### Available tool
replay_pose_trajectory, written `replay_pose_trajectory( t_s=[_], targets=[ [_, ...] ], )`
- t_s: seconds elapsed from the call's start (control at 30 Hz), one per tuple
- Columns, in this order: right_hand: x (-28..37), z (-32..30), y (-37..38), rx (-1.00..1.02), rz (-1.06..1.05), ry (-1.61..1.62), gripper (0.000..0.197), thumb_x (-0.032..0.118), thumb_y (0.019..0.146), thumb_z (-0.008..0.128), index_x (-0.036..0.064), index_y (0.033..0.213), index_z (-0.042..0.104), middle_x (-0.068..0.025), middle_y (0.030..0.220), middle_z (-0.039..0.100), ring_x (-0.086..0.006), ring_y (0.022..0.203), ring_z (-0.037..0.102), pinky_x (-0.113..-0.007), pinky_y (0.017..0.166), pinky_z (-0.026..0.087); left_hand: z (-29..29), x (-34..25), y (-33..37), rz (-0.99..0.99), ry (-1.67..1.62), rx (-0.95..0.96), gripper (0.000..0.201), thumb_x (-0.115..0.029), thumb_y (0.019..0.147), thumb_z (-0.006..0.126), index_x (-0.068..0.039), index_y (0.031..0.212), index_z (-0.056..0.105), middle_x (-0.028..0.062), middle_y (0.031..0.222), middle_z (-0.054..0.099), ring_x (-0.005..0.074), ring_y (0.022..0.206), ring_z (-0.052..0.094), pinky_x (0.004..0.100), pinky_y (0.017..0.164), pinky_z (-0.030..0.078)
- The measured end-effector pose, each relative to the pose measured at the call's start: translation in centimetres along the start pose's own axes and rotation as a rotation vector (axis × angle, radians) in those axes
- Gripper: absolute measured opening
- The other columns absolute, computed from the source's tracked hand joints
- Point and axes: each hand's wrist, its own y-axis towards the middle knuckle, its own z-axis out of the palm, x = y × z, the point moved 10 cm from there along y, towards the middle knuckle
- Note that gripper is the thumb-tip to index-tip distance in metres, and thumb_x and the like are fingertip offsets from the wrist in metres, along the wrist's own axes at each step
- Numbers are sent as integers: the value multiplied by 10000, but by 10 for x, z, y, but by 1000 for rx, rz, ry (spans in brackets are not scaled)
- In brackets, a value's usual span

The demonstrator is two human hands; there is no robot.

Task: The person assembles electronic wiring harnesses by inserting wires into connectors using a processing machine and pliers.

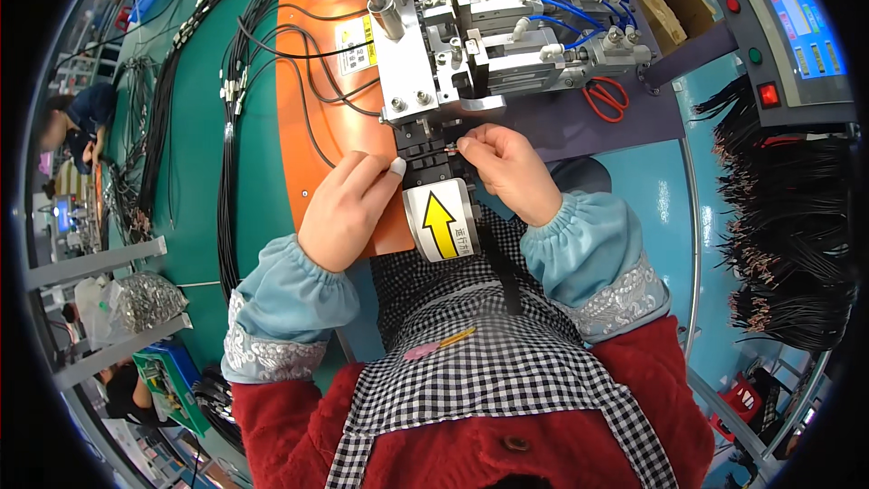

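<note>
1. Head view: your two hands, pale blue sleeve covers on both forearms, at a black slotted fixture [424,159] below the metal machine [493,59].
2. Right hand [513,174]: thumb and forefinger pinched on a small piece [452,149], located at the fixture's right side; its kind is too small to tell.
3. Left hand [347,206]: fingers curled, tips at the fixture's left edge, one in a white finger cover [397,166]; whether they grip anything cannot be told.
4. Handling, by judgement: keep your pinch light and the piece level with its slot; steady from the left without crowding; keep your fingertips out from under the machine's metal parts.
5. White plate [415,234], nearest you: yellow arrow [439,222] pointing toward the machine.
6. Bench [197,172]: green top, black cables [229,140] in long bundles; orange panel [312,118] beside the machine.
7. Purple base [566,131]: scissors [608,101] with red handles, lying to the right of your hands.
8. Room: lit control panel [783,27], upper right; hanging dark cable bundles [783,217] below it; blue floor [644,186]; a co-worker [86,122] at far left.
</note>
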Motion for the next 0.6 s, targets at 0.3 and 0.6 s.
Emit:
replay_pose_trajectory(
  t_s=[0.3,0.6],
  targets=[
    [21,0,-27,-2,-144,-57,106,110,931,620,25,984,585,-3,787,578,-64,674,478,-187,611,385,-15,23,-3,-91,304,-80,414,-94,804,610,-123,1217,618,86,1336,523,288,1109,531,388,982,431],
    [34,-10,-41,34,-267,95,78,132,979,556,75,1034,555,36,782,495,-24,569,339,-176,492,259,-138,41,-339,-1385,889,-65,574,-284,857,671,-25,1334,482,186,1314,508,375,1091,560,431,926,462]
  ],
)
